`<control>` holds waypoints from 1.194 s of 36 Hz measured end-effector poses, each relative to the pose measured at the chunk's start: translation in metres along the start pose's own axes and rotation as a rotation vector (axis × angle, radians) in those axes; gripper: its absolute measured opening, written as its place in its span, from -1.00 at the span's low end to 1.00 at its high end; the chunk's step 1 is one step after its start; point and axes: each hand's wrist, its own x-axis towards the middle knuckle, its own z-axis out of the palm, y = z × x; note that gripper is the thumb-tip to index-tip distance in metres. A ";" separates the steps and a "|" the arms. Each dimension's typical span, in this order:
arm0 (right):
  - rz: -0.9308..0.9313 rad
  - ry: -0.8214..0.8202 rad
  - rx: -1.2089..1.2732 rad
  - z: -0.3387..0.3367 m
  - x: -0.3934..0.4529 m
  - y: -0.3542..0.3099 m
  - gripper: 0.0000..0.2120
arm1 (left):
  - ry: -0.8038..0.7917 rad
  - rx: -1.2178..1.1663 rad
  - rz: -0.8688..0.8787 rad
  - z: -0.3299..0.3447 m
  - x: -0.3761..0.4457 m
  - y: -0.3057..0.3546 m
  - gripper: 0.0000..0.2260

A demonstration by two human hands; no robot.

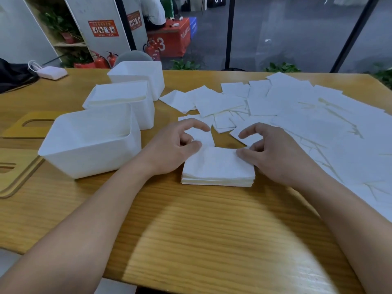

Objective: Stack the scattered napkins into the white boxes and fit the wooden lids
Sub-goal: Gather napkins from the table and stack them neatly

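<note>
Left hand (178, 145) and right hand (273, 149) pinch the napkin stack (218, 168) between them; light, floppy paper, best squeezed at both side edges.

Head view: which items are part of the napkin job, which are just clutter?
Job: napkin stack under left hand and right hand; scattered napkins; white boxes; wooden lids.

Clutter: white charger; black bag; fire extinguishers.
</note>
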 end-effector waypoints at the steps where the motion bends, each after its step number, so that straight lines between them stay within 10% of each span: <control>1: 0.008 -0.014 -0.003 0.000 0.001 0.001 -0.77 | -0.002 0.008 -0.002 0.000 -0.001 0.001 -0.74; 15: -0.154 0.166 -0.191 0.009 0.001 0.009 -0.89 | 0.144 0.269 0.076 0.001 0.006 -0.015 -0.89; 43: -0.301 -0.050 -0.300 0.026 -0.003 0.005 -0.71 | 0.138 0.363 0.020 0.001 0.010 -0.022 -0.96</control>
